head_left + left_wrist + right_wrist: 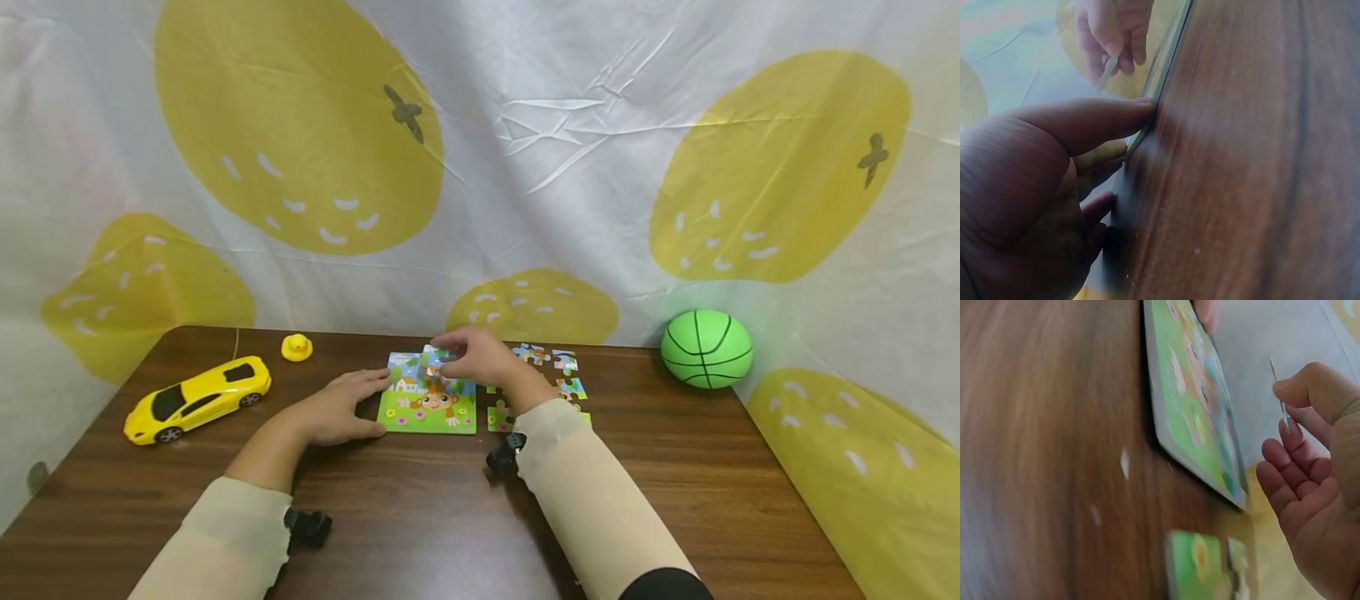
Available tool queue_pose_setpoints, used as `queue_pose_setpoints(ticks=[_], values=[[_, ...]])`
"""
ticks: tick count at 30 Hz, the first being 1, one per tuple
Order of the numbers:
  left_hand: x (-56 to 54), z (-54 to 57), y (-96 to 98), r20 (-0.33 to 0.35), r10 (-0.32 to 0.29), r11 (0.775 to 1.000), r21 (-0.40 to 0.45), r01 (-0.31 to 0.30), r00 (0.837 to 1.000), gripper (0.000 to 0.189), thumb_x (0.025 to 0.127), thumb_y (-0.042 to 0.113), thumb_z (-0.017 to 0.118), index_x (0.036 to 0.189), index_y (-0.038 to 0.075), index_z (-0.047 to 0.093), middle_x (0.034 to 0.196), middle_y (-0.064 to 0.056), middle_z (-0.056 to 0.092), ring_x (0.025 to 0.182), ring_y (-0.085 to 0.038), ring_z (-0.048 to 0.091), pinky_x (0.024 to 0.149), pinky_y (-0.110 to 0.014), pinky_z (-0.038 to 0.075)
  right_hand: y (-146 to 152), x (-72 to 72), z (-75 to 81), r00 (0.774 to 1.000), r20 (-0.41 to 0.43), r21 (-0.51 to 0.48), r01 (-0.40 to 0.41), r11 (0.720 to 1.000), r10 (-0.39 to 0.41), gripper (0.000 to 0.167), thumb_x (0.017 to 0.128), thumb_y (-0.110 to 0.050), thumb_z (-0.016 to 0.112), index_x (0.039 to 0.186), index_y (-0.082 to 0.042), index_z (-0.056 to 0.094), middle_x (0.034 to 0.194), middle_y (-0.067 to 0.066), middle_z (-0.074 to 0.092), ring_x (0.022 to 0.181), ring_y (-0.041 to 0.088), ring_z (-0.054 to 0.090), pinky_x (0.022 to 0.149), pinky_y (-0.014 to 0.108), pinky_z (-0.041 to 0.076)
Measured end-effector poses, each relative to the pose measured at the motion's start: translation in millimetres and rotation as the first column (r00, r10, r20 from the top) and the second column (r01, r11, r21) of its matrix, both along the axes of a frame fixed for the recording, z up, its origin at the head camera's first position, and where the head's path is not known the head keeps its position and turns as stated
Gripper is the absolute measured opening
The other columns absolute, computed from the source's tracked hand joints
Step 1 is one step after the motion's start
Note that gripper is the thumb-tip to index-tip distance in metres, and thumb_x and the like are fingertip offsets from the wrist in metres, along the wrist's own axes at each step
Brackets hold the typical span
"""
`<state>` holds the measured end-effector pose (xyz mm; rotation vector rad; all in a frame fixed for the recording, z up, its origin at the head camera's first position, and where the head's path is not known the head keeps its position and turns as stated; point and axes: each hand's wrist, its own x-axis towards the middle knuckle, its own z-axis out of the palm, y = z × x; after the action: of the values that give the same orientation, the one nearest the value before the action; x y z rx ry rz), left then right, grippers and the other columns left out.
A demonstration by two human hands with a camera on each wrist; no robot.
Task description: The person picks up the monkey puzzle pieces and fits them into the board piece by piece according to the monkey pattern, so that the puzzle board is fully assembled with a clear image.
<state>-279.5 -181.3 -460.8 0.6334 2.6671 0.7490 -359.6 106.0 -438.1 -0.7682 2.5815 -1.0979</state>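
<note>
A puzzle board with a picture of a monkey, flowers and a house lies flat on the table. My left hand rests at its left side, thumb by the near corner and fingertips along the edge. In the left wrist view the thumb touches the board's edge. My right hand is over the far part of the board, pinching a puzzle piece between thumb and forefinger. That piece is seen edge-on and tilted in the right wrist view. Loose puzzle pieces lie right of the board, partly hidden by my right wrist.
On the left of the brown wooden table stand a yellow toy car and a small yellow rubber duck. A green ball sits at the right back corner. A white curtain with yellow fruit prints hangs behind.
</note>
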Motion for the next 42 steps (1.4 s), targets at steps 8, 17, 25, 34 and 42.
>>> queue_pose_setpoints(ticks=[8,17,25,34,42], values=[[-0.6,1.6,-0.6,0.003,-0.005,1.0,0.001,0.005,1.0,0.084,0.098,0.045,0.075,0.166,0.01,0.04,0.179,-0.011,0.027,0.166,-0.047,0.016,0.129,-0.073,0.018,-24,-6.7,-9.0,0.999,0.032,0.006,-0.008,1.0,0.008,0.048,0.095,-0.017,0.077,0.142,-0.014,0.071,0.14,0.007,0.07,0.123,0.022,0.068,0.104,0.04,0.059],[-1.7,0.1,-1.6,-0.012,-0.01,1.0,0.003,0.01,1.0,0.084,0.098,0.045,0.074,0.166,0.01,0.041,0.179,-0.011,0.028,0.165,-0.047,0.017,0.129,-0.073,0.019,-38,-15.4,-14.4,0.997,0.076,0.072,0.002,0.997,-0.007,0.047,0.096,-0.023,0.079,0.142,-0.02,0.071,0.143,0.003,0.07,0.126,0.021,0.068,0.103,0.041,0.059],[-0.7,1.9,0.0,-0.006,-0.009,1.0,0.007,0.009,1.0,0.083,0.098,0.043,0.075,0.166,0.009,0.041,0.179,-0.011,0.028,0.166,-0.047,0.017,0.129,-0.073,0.019,-45,-18.5,-15.0,0.998,0.064,0.135,-0.014,0.991,0.006,0.047,0.097,-0.022,0.078,0.142,-0.016,0.07,0.145,0.006,0.068,0.132,0.026,0.065,0.112,0.045,0.055],[0.5,2.2,-0.2,-0.006,-0.014,1.0,0.005,0.014,1.0,0.083,0.098,0.042,0.075,0.165,0.008,0.041,0.178,-0.012,0.029,0.165,-0.047,0.017,0.13,-0.073,0.018,-49,-17.4,-12.4,0.999,0.033,0.207,-0.007,0.978,0.0,0.044,0.096,-0.021,0.079,0.14,-0.018,0.072,0.147,0.007,0.064,0.136,0.027,0.061,0.116,0.045,0.052],[1.3,0.7,-1.9,-0.01,-0.015,1.0,0.012,0.015,1.0,0.083,0.098,0.041,0.074,0.165,0.007,0.041,0.178,-0.012,0.029,0.165,-0.047,0.017,0.13,-0.072,0.018,-52,-18.3,-12.6,1.0,0.021,0.25,-0.022,0.968,0.018,0.045,0.098,-0.023,0.079,0.142,-0.02,0.072,0.149,0.007,0.061,0.139,0.029,0.057,0.122,0.046,0.046]])
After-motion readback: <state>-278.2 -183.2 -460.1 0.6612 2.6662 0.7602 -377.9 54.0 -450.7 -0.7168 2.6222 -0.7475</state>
